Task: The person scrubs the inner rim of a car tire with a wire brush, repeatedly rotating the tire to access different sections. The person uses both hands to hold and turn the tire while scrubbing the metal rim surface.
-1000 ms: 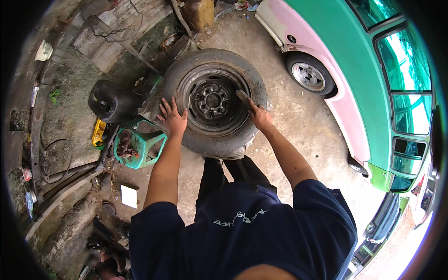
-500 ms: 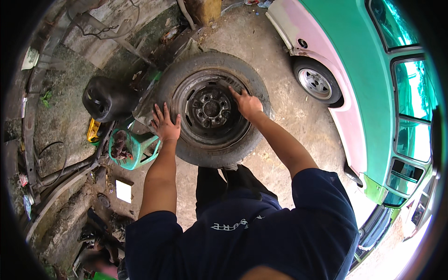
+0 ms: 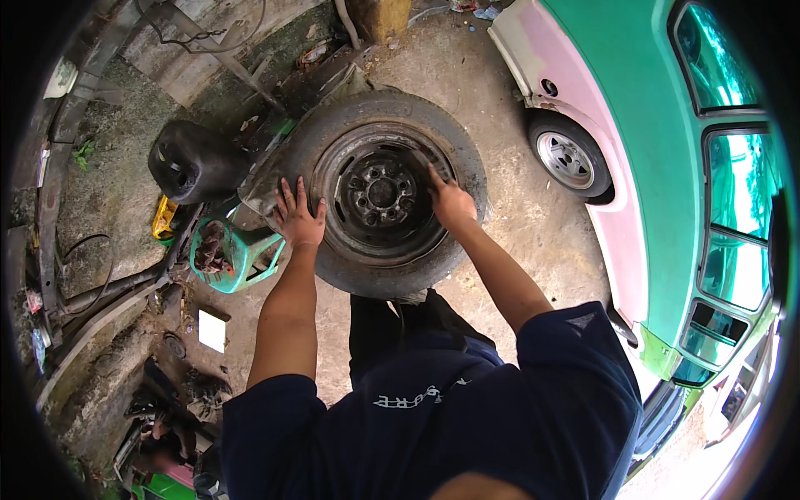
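A car wheel (image 3: 462,158) lies flat in front of me, its worn black tyre around a dirty dark steel rim (image 3: 333,225) with a hub hole and several bolt holes. My left hand (image 3: 298,218) rests on the tyre's left sidewall, fingers spread, with nothing in it. At the rim's right inner side is my right hand (image 3: 452,205), closed with its index finger stretched forward. It seems to grip a dark brush (image 3: 423,160), pressed to the rim; motion blurs it and the hand hides part.
Left of the wheel stand a green plastic stool (image 3: 242,265) with a dark rag on it and a black plastic container (image 3: 187,162). A green and pink vehicle (image 3: 621,125) is parked on the right. Metal bars and a concrete wall border the left. Another person sits at lower left.
My right hand has shifted slightly right and down along the rim, the brush moving with it. My left hand stays on the tyre. The view has shifted a little.
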The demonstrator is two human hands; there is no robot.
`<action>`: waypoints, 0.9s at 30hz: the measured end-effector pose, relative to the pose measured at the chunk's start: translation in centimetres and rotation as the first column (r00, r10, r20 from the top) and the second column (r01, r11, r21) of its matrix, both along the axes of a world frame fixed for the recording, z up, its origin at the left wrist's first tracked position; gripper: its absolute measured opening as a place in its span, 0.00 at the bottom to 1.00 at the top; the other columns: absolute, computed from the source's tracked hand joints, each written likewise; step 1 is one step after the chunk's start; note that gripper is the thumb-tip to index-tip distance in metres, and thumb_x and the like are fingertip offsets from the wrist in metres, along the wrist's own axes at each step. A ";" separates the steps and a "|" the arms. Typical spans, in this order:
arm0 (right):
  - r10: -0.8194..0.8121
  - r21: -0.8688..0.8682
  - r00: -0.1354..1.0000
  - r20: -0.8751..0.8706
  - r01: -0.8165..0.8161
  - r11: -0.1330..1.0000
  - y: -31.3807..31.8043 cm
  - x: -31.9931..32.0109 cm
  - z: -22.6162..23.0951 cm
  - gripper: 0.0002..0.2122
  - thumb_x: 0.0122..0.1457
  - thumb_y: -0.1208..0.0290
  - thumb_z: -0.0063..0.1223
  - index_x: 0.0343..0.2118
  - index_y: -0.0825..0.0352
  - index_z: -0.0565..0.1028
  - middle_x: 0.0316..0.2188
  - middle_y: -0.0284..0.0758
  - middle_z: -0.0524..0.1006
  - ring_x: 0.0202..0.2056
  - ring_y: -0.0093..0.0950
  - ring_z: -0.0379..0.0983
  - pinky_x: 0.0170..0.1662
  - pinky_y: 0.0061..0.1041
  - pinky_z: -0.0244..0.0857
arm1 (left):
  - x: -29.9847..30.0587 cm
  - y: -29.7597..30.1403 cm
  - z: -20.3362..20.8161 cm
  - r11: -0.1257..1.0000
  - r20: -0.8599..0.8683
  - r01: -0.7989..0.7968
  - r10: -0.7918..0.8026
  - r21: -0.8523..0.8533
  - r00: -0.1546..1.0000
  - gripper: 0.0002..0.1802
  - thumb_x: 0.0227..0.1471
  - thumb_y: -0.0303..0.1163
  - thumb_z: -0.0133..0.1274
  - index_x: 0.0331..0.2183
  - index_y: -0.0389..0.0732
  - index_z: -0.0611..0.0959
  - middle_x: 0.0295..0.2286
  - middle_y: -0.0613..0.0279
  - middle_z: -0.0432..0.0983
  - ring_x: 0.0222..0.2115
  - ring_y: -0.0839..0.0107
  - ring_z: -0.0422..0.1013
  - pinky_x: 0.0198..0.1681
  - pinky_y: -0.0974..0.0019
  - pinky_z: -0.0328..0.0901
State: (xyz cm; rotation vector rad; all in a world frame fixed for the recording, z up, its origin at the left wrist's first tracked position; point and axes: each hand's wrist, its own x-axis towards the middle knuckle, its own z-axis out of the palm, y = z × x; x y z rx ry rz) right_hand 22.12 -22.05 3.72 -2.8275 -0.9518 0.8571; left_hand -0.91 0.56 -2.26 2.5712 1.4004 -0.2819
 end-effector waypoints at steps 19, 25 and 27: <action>0.125 -0.081 0.992 0.009 -0.123 0.989 -2.2 1.1 1.4 0.29 0.65 0.58 0.45 0.67 0.37 0.51 0.46 0.47 0.74 0.42 0.46 0.78 0.43 0.43 0.74 | -0.1 0.1 -0.1 1.000 0.005 -0.009 0.009 0.001 1.000 0.40 0.59 0.59 0.42 0.67 0.64 0.50 0.69 0.66 0.34 0.69 0.57 0.35 0.67 0.45 0.41; 0.380 -0.032 0.925 -0.005 -0.380 0.925 5.7 3.0 -2.6 0.29 0.65 0.57 0.45 0.68 0.37 0.50 0.49 0.48 0.73 0.40 0.46 0.78 0.41 0.43 0.74 | -0.2 0.0 -0.4 1.000 0.037 0.000 -0.001 0.008 0.999 0.40 0.59 0.60 0.42 0.67 0.64 0.50 0.69 0.65 0.34 0.68 0.56 0.35 0.66 0.44 0.41; 0.300 0.001 0.954 -0.009 -0.300 0.954 4.8 3.1 -2.5 0.30 0.65 0.56 0.46 0.67 0.36 0.50 0.47 0.47 0.74 0.40 0.47 0.78 0.40 0.44 0.74 | -0.3 0.1 -0.4 1.000 0.039 0.007 -0.007 0.007 0.999 0.40 0.59 0.60 0.42 0.67 0.64 0.50 0.69 0.65 0.33 0.68 0.56 0.35 0.66 0.44 0.41</action>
